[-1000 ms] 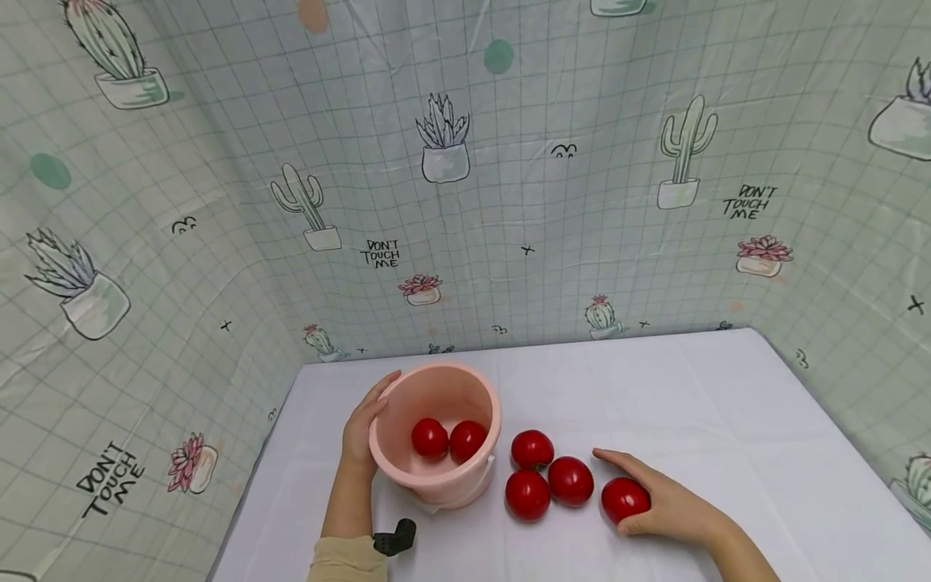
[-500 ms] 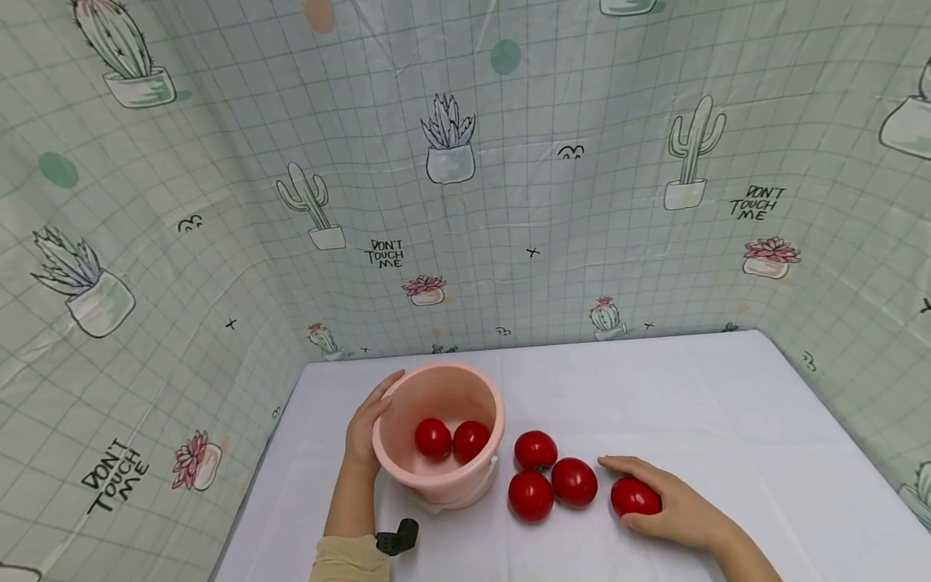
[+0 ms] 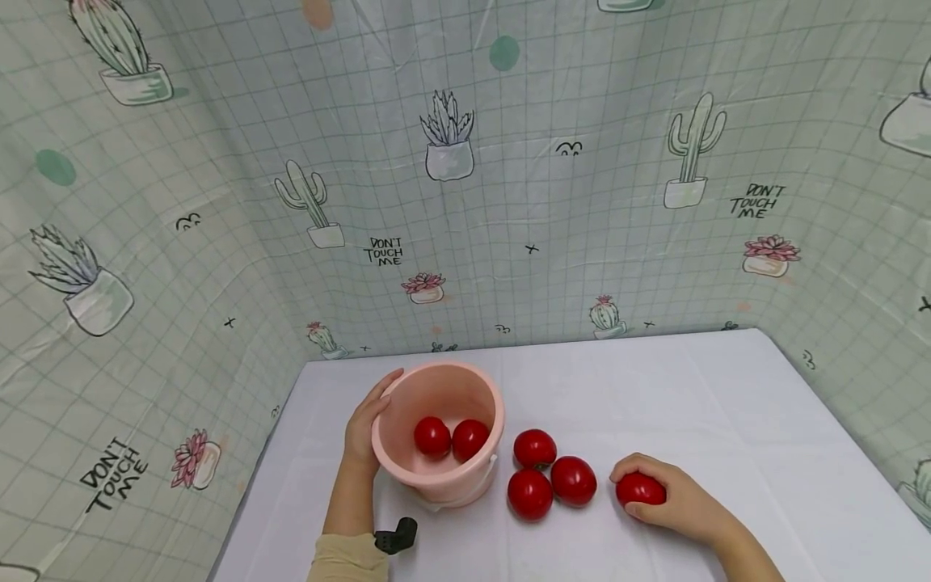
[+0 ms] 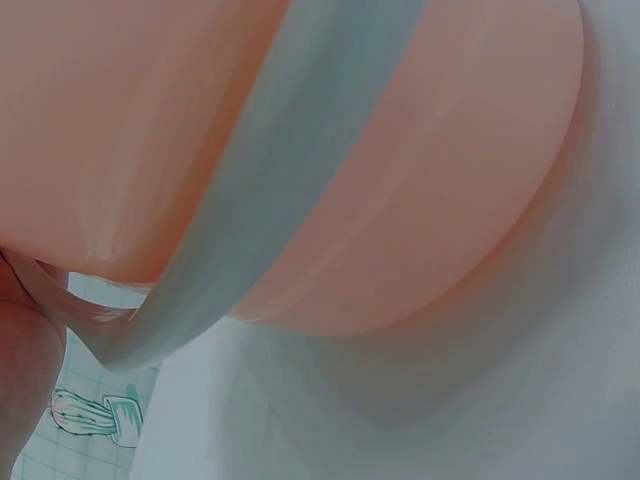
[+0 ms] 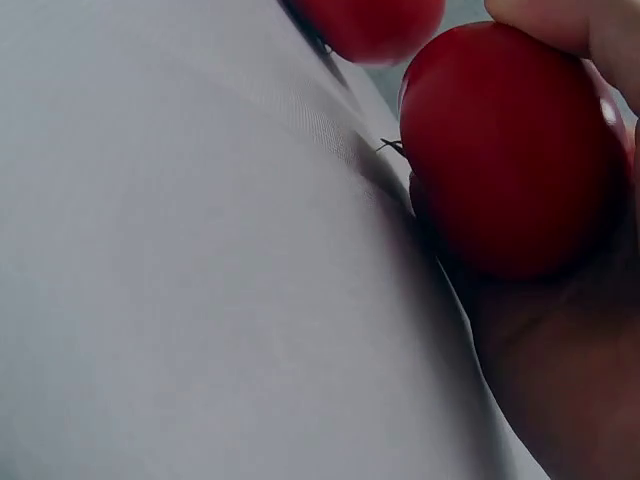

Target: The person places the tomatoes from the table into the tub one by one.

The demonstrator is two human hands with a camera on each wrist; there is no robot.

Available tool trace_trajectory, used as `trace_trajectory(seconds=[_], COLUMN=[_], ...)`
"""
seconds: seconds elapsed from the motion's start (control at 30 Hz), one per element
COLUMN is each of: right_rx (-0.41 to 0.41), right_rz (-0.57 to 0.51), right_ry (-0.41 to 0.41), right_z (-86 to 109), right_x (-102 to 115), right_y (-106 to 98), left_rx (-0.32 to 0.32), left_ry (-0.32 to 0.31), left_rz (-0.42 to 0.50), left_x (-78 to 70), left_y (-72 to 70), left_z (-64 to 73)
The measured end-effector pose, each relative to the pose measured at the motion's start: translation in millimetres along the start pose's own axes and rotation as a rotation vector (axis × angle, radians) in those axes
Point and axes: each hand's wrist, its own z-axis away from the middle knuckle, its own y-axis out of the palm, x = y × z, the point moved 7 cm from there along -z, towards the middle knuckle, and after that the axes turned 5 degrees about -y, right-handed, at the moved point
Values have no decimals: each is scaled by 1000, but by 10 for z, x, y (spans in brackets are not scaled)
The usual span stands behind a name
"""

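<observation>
In the head view my left hand (image 3: 365,424) holds the pink bucket (image 3: 436,489) at its left side, fingers along the rim. Two red tomatoes (image 3: 432,437) lie inside the bucket. A pale handle (image 4: 270,170) crosses the bucket's outer wall in the left wrist view. My right hand (image 3: 676,501) grips another tomato (image 3: 640,489), with the thumb on the near side and the fingers curled over the far side. The right wrist view shows that tomato (image 5: 510,150) close by the cloth, a bit of green stem on it. Palm-side contact is partly hidden.
Three more tomatoes (image 3: 573,482) sit close together between the bucket and my right hand. A white cloth (image 3: 698,396) covers the table. Behind and at both sides hangs a grid curtain (image 3: 524,202) printed with cacti. A black strap piece (image 3: 396,536) is at my left wrist.
My right hand has shifted slightly right with the tomato, and its fingers have closed round it. The left hand stays on the bucket; the head view has moved a little.
</observation>
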Motion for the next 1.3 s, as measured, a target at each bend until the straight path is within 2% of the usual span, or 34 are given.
trace_trajectory(seconds=[0.13, 0.2, 0.4, 0.5, 0.67, 0.87, 1.07, 1.3], right_rx=[17, 29, 73, 97, 169, 265, 325, 396], right_rz=[-34, -41, -46, -66, -104, -135, -130, -109], right_ry=[2, -21, -106, -112, -113, -162, -202, -228], right_z=[-20, -37, -163, -264, -457, -730, -1030, -1404], right_x=[37, 73, 206, 274, 418, 653, 865, 1176], right_y=[-4, -9, -63, -115, -181, -222, -259, -194], left_rx=[1, -1, 55, 73, 79, 64, 73, 78], left_ry=[-3, -6, 32, 46, 41, 28, 29, 38], left_rz=[-5, -10, 13, 19, 26, 21, 19, 25], left_x=[-8, -4, -17, -24, -23, -11, -10, -15], left_y=[-3, -9, 12, 15, 18, 13, 18, 21], left_z=[-1, -4, -9, -12, -17, -16, -13, -6])
